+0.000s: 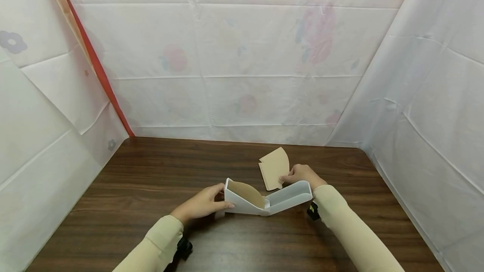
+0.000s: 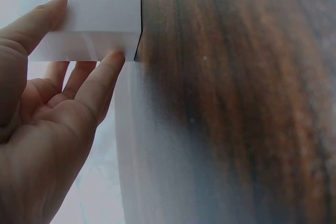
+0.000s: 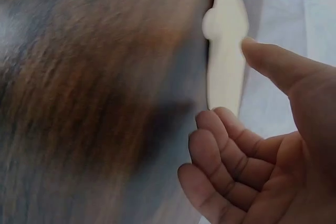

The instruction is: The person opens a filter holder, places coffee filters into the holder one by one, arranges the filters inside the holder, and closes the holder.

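Note:
A white box (image 1: 245, 204) with its hinged lid (image 1: 291, 196) swung out to the right stands on the table. Tan paper, apparently a coffee filter, fills its body (image 1: 247, 192). My left hand (image 1: 202, 202) grips the box's left end, thumb on the near side; the left wrist view shows the thumb and fingers on the white box (image 2: 105, 3). Behind the lid, fan-shaped tan coffee filters (image 1: 274, 168) lie on the table. My right hand (image 1: 304, 174) holds their right edge with thumb and curled fingers, also seen along the pale filters (image 3: 226, 72) in the right wrist view.
The dark wood table (image 1: 159, 171) is bounded by a white patterned sheet (image 1: 234, 95) at the back and by similar sheets on both sides. A red strip (image 1: 98, 70) runs down the back left corner.

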Available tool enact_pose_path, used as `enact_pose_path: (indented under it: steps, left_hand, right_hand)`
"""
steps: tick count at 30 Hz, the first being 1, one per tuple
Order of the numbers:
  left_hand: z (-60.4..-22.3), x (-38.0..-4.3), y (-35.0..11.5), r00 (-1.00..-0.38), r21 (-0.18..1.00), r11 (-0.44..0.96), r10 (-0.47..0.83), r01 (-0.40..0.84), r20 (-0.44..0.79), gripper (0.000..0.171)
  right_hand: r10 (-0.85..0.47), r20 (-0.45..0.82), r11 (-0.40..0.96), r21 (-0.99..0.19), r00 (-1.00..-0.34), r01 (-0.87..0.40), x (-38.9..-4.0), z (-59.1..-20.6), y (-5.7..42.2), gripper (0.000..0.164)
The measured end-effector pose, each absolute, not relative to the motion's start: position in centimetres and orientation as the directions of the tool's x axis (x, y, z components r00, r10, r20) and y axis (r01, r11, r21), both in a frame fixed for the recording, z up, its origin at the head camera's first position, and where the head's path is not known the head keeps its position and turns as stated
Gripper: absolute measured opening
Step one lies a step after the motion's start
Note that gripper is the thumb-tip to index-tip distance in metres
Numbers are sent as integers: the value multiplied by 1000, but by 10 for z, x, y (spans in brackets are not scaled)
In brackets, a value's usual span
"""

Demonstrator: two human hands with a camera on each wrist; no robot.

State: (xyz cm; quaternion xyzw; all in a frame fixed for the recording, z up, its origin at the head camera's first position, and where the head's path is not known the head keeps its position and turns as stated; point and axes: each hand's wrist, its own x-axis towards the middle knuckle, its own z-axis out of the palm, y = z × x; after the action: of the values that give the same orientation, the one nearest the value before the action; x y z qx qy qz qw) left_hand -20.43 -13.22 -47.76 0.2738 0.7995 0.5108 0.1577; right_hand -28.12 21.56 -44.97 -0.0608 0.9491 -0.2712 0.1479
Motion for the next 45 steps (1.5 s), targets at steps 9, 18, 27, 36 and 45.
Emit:
enact_pose_path:
  steps: [9,18,27,36,45]
  left_hand:
    - [-476,-203,-133,-804,901,333,594,279,30,34]
    - [-476,-202,-134,-800,906,325,600,270,23,35]
    - [-475,-203,-135,-802,899,338,596,278,24,35]
    - [-476,-202,-135,-798,897,335,602,289,33,34]
    - [-474,-201,-135,-803,901,335,595,277,26,35]
  right_hand:
    - [-174,-249,886,-461,-953,-41,-291,-465,214,55]
    - [-157,-253,877,-481,-955,-17,-294,-463,212,43]
    - [-119,-319,872,-487,-940,55,-298,-457,211,29]
    - [-108,-328,860,-504,-938,77,-294,-455,208,31]
    - [-157,-314,798,-598,-936,67,-294,-457,210,51]
